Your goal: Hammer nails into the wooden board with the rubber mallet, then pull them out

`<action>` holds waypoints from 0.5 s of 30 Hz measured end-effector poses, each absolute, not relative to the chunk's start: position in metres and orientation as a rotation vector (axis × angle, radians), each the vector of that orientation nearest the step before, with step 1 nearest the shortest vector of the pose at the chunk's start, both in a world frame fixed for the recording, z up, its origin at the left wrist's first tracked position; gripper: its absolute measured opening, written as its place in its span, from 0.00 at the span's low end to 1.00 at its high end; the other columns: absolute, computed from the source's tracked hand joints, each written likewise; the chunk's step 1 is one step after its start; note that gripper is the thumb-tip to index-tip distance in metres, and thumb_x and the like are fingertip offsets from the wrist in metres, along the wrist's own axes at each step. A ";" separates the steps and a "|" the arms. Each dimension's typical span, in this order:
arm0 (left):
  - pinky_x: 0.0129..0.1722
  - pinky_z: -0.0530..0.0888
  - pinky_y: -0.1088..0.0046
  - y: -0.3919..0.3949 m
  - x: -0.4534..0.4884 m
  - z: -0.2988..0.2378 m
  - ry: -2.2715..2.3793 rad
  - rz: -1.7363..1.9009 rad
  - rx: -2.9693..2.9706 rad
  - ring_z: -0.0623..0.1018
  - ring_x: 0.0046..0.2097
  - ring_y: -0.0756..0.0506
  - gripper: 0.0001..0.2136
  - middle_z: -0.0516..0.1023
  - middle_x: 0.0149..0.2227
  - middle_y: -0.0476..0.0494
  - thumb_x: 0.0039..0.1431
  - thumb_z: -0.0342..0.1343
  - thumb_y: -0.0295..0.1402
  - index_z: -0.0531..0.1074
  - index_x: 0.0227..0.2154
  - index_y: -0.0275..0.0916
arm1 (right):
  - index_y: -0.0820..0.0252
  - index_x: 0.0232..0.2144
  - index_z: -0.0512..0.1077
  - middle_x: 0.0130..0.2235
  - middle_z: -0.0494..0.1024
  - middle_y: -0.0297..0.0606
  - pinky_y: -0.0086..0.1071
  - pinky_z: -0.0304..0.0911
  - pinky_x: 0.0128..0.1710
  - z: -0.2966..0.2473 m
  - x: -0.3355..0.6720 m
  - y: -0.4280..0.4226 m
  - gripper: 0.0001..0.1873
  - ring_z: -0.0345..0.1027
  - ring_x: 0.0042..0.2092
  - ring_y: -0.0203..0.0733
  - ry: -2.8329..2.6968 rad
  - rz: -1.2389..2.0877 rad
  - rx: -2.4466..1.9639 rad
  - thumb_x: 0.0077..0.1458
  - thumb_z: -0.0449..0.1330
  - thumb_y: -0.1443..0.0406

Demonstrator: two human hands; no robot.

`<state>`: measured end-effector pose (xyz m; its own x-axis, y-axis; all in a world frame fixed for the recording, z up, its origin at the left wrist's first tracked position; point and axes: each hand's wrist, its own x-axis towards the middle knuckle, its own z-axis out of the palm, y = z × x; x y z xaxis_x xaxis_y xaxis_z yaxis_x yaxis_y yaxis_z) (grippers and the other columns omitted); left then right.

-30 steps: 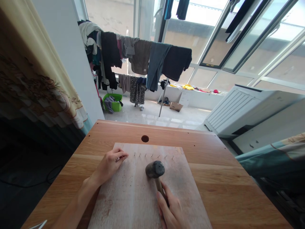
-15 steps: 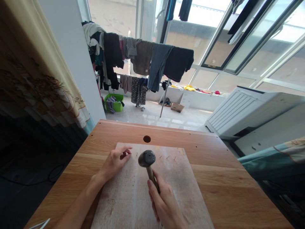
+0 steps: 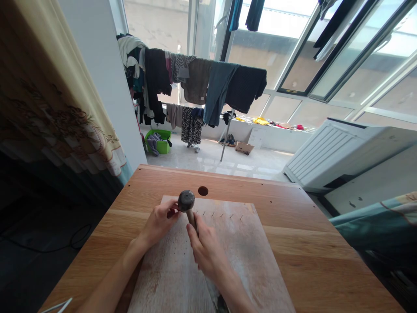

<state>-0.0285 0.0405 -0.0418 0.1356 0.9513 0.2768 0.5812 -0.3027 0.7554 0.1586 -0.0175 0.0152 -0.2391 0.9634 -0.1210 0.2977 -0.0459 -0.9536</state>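
My right hand [image 3: 205,245] is wrapped round the handle of a hammer [image 3: 186,201] with a rounded dark head. That head is over the far left part of a worn wooden board [image 3: 182,278], right beside the fingertips of my left hand [image 3: 164,219]. My left hand rests at the board's far left corner, thumb and fingers pinched together; the hammer head partly covers their tips, so what they hold is hidden. To the right of the head, several thin nails [image 3: 222,215] stand in a row across the board, some leaning.
The board lies on a wooden table [image 3: 312,252] with a round hole [image 3: 203,191] near its far edge. Beyond stand a loaded clothes rack [image 3: 224,134] and a green basket [image 3: 164,148]. A patterned curtain [image 3: 71,100] hangs at left, a white ridged cabinet [image 3: 319,152] at right.
My right hand has moved the hammer left and away from me, bringing its head beside my left fingertips. More of the nail row now shows. My left hand stays at the same corner.
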 end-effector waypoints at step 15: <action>0.35 0.74 0.76 0.040 -0.028 -0.039 1.484 1.033 1.943 0.78 0.30 0.50 0.08 0.79 0.31 0.53 0.59 0.55 0.29 0.73 0.41 0.42 | 0.57 0.53 0.73 0.25 0.69 0.30 0.26 0.57 0.20 0.016 0.163 -0.025 0.19 0.62 0.22 0.35 -1.650 1.229 -1.347 0.68 0.51 0.56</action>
<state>-0.0285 0.0396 -0.0388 0.1261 0.9533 0.2745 0.5885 -0.2947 0.7529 0.1628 -0.0249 0.0159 -0.2434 0.9679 -0.0629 0.3376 0.0237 -0.9410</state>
